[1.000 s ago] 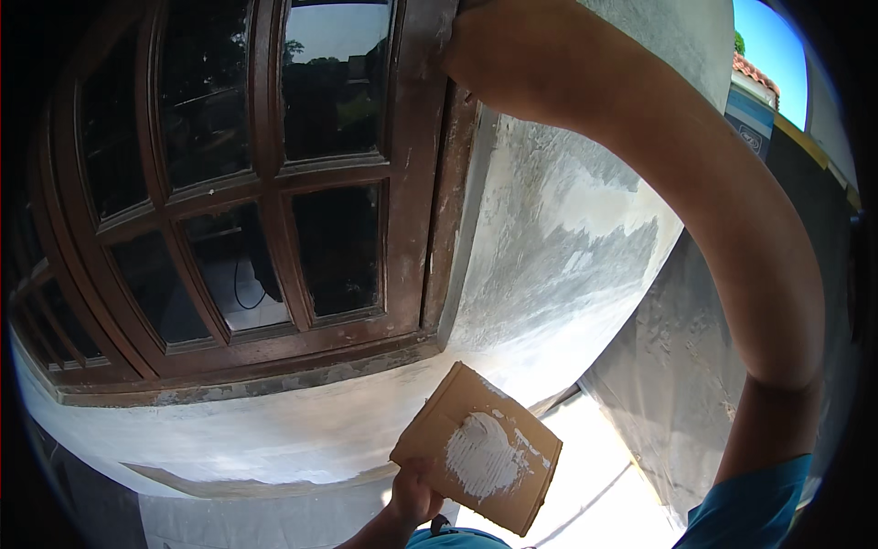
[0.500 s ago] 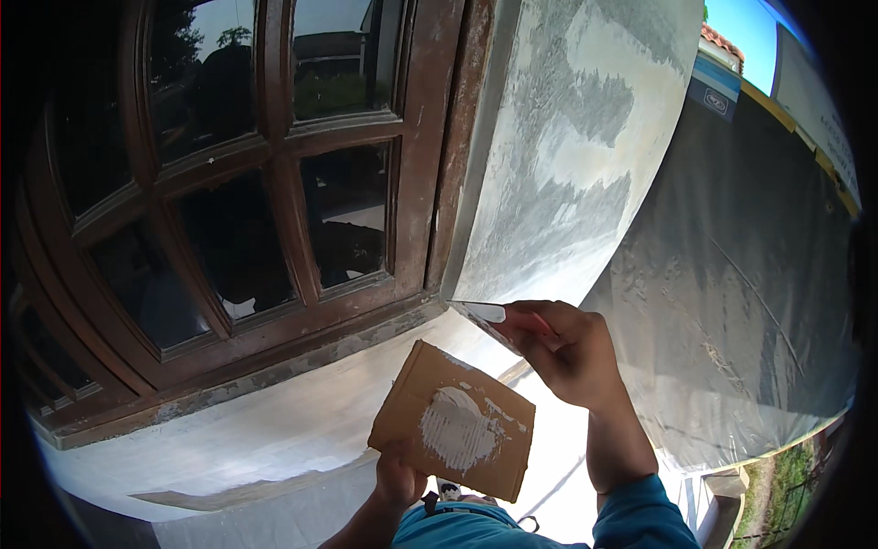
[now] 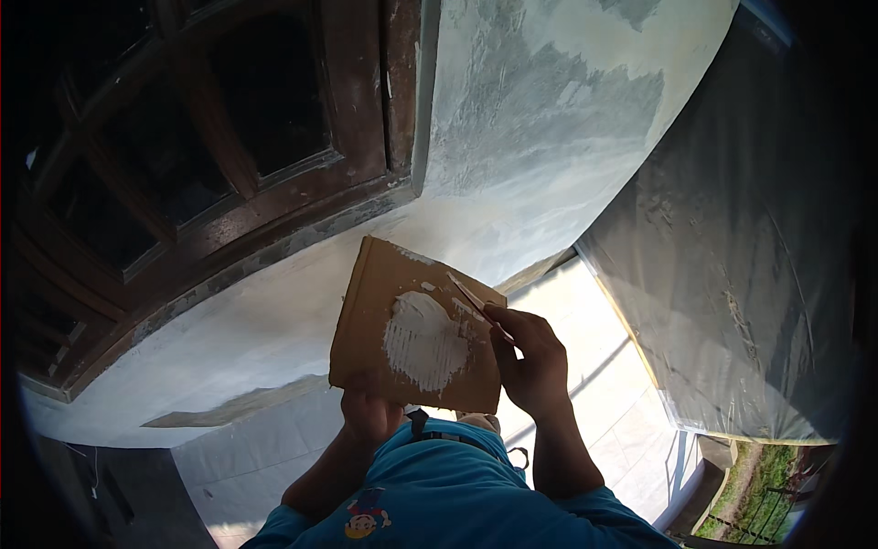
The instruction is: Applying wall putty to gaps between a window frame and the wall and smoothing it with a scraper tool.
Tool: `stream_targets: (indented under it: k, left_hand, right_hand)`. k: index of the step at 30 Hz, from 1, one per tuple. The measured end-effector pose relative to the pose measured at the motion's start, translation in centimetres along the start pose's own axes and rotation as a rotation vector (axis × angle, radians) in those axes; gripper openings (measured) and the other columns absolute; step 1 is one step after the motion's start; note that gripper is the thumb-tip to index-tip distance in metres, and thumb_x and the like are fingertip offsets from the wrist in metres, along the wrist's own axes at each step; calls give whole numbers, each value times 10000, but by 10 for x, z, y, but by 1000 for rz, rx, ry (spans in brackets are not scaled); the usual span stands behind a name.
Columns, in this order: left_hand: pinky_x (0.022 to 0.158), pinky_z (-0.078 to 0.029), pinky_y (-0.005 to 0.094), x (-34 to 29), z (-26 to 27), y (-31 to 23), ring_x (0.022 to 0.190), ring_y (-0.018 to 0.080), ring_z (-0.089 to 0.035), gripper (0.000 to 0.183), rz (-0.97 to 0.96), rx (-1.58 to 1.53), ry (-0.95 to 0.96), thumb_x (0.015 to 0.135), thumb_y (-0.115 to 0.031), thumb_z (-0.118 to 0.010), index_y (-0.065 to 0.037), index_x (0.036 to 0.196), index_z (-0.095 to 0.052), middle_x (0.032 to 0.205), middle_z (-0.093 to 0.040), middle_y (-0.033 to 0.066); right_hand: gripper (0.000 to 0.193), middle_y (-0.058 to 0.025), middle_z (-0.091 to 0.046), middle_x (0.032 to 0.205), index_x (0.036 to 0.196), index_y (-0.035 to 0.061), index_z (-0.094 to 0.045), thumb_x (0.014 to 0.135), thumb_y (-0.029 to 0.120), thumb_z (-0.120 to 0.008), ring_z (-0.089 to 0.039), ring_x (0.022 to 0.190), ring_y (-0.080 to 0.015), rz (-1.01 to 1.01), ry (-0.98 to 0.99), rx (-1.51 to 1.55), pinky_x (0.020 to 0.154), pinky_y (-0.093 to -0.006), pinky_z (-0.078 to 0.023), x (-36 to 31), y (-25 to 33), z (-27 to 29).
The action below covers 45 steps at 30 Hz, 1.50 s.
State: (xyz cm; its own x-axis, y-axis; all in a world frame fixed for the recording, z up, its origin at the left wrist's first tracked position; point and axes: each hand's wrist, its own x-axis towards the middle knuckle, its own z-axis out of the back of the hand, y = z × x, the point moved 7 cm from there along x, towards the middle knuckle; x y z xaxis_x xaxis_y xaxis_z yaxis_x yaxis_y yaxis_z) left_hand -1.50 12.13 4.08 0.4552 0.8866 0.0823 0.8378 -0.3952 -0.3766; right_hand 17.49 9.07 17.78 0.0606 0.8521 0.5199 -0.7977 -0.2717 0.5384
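A piece of brown cardboard (image 3: 366, 320) lies tilted in front of me, its lower left edge gripped by my left hand (image 3: 370, 414). White filler paste (image 3: 425, 343) is spread in a ridged patch on its middle, with smaller smears near the upper right edge. My right hand (image 3: 532, 359) is closed around the handle of a putty knife (image 3: 468, 293), whose thin blade, seen nearly edge-on, is over the cardboard's upper right part. Whether the blade touches the cardboard I cannot tell.
A brown wooden window (image 3: 357, 101) with dark panes fills the upper left. Beside and below it, the wall (image 3: 549, 119) carries grey and white patches. A dark plastic sheet (image 3: 732, 274) hangs at the right. Pale floor tiles (image 3: 594, 357) show beneath, with grass (image 3: 764, 485) at the lower right.
My right hand has come down from the window's lower corner to the cardboard, bringing the putty knife with it. The view has tipped downward, and the cardboard appears higher and turned slightly.
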Motion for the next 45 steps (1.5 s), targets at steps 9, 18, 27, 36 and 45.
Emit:
stream_targets:
  k: [9, 18, 27, 36, 45]
  left_hand:
    - [961, -499, 385, 0, -27, 74, 1168, 236, -578, 493, -130, 44, -156, 913, -245, -509, -49, 1361, -448, 1257, -567, 96]
    - [951, -499, 371, -2, -48, 153, 1108, 216, -595, 466, -48, 199, -165, 851, -159, -616, -42, 1286, -495, 1177, -588, 87]
    - [959, -483, 340, -10, -7, 188, 1071, 196, -597, 367, -76, 157, 0, 819, -24, -550, -24, 1185, -562, 1086, -610, 87]
    - [1010, -474, 427, 4, -26, 189, 1138, 264, -599, 465, -17, 16, -83, 831, -149, -462, 7, 1265, -518, 1189, -611, 125]
    - [1013, -474, 433, -1, -26, 197, 1138, 277, -607, 474, 28, 27, -123, 855, -199, -490, -2, 1287, -504, 1198, -615, 135]
  right_hand:
    - [303, -145, -714, 1053, 1206, 52, -647, 904, 31, -642, -709, 915, -217, -101, -3, 298, 784, -326, -564, -45, -70, 52]
    - [289, -120, -708, 1011, 1166, -41, -593, 884, -39, -659, -684, 936, -173, -413, 248, 710, 825, -306, -581, -66, -152, 78]
    - [295, -132, -739, 1010, 1164, 19, -612, 887, 82, -694, -728, 945, -224, -352, 325, 544, 835, -329, -584, -88, -169, 73]
    - [322, -109, -704, 991, 1136, -38, -607, 826, -62, -690, -677, 907, -165, -385, -8, 776, 830, -307, -558, -72, -188, 128]
    - [302, -130, -735, 939, 1141, -20, -625, 849, 16, -693, -710, 861, -156, -400, 253, 626, 764, -293, -572, -75, -186, 105]
